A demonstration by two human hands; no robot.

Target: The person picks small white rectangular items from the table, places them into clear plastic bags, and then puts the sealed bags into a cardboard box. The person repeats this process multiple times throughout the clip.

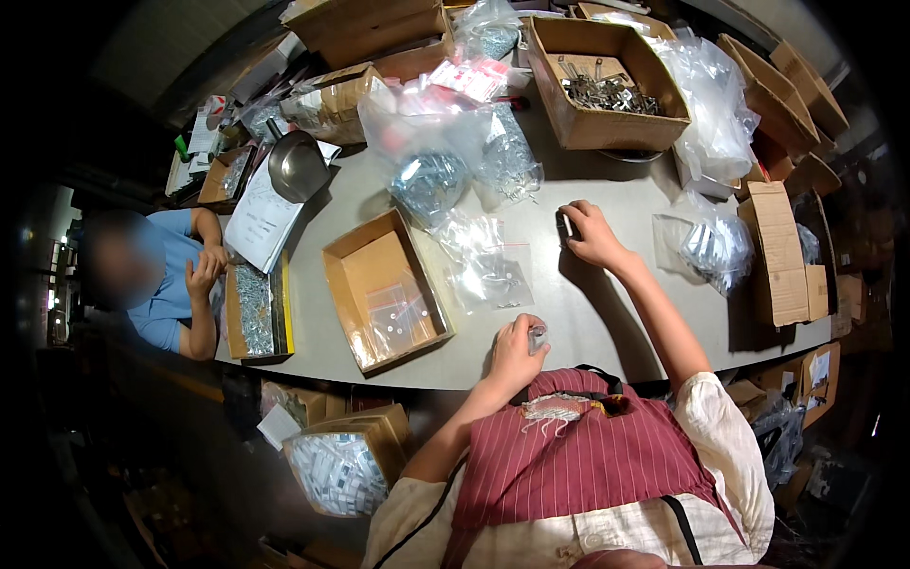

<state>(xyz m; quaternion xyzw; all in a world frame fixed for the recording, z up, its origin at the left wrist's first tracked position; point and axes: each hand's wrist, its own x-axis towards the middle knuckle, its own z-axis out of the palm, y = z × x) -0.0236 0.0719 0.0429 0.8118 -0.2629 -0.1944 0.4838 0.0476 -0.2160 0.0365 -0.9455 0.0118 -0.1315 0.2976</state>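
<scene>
Boxes first. Open cardboard box (607, 81) at far centre of table (607, 313): loose pile of metal clips w/ long pins, heaped toward its right half. Shallow tray box (384, 289) left of centre: small clear zip bags lying flat at its near end, rest bare. Narrow box w/ yellow edge (254, 311) at table's left rim: packed w/ small silvery parts. Floor box (346, 465) below near edge: full of small white packets. Clear bags of metal parts (431, 180) stand mid-table; another such bag (716, 247) at right.

L hand (517, 353) at near table edge, fingers curled round a small clear bag (537, 337) w/ something silvery inside; bag bunched, so long axis can't be read. R hand (592, 232) further out, palm down on tabletop, fingertips closed narrow on a small dark-and-light piece (566, 226); its long axis runs roughly away from the body, toward the far box.

Empty zip bags (488, 266) lie flat betw tray box and R hand, just beside the tray.

Open room: bare tabletop betw the two hands and on to the right rim. Left side crowded. Second person in blue (175, 284) sits at left end, hands near the yellow-edged box.
</scene>
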